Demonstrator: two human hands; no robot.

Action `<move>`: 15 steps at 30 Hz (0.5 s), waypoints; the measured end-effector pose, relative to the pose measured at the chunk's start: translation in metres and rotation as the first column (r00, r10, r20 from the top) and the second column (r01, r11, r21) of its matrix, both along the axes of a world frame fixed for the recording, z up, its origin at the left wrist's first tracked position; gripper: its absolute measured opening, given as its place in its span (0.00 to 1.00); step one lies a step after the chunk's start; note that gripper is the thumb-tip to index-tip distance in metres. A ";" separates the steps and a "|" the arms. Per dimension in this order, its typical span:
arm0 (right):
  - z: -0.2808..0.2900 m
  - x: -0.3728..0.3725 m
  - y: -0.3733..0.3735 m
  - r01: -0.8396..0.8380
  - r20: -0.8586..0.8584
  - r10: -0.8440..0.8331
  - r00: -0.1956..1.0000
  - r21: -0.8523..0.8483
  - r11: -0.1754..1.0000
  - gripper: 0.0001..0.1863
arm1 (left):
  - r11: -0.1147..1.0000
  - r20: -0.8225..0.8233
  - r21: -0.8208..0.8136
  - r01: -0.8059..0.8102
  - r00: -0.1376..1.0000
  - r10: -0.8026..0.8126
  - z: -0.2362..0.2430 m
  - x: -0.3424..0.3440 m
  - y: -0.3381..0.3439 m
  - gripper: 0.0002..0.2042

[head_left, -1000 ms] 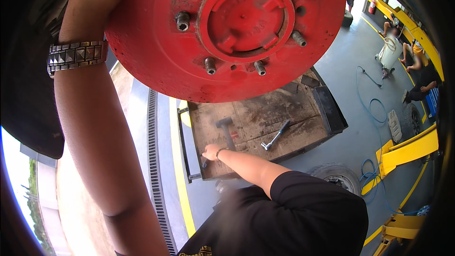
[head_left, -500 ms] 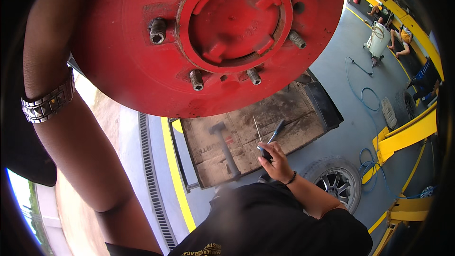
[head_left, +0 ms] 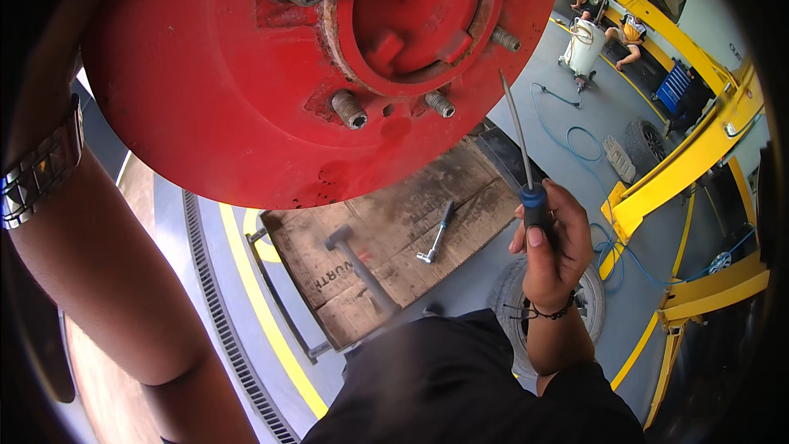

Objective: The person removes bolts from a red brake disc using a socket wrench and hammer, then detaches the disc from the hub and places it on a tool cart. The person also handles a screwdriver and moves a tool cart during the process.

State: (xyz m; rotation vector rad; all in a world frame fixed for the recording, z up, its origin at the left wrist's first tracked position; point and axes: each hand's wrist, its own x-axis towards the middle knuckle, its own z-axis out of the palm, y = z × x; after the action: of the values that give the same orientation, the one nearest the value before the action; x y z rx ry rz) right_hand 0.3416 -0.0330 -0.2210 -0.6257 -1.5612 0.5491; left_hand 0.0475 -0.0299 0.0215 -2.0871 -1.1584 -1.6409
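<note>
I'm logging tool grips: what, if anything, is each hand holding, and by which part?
The right hand holds a screwdriver by its handle. The left hand is out of view, so whether it holds anything cannot be told.

We cannot see our left hand, lost by the red disc [head_left: 300, 86] that the top edge cuts off up-left of our right fingers [head_left: 571, 210], which partly cover the screwdriver [head_left: 532, 196] above a wheel [head_left: 509, 321] partly hidden by our forearm [head_left: 559, 344].
</note>
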 end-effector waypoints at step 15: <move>0.073 -0.047 -0.053 -0.276 -0.186 0.239 0.953 -0.207 0.939 0.33 | 0.992 0.011 0.033 0.118 0.993 -0.119 0.004 -0.008 0.004 0.23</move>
State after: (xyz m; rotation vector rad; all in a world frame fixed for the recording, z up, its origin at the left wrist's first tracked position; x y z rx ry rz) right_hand 0.2944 -0.0857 -0.1477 -0.5381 -1.4484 0.9674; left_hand 0.0398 -0.0262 0.0252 -2.1661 -1.0231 -1.7157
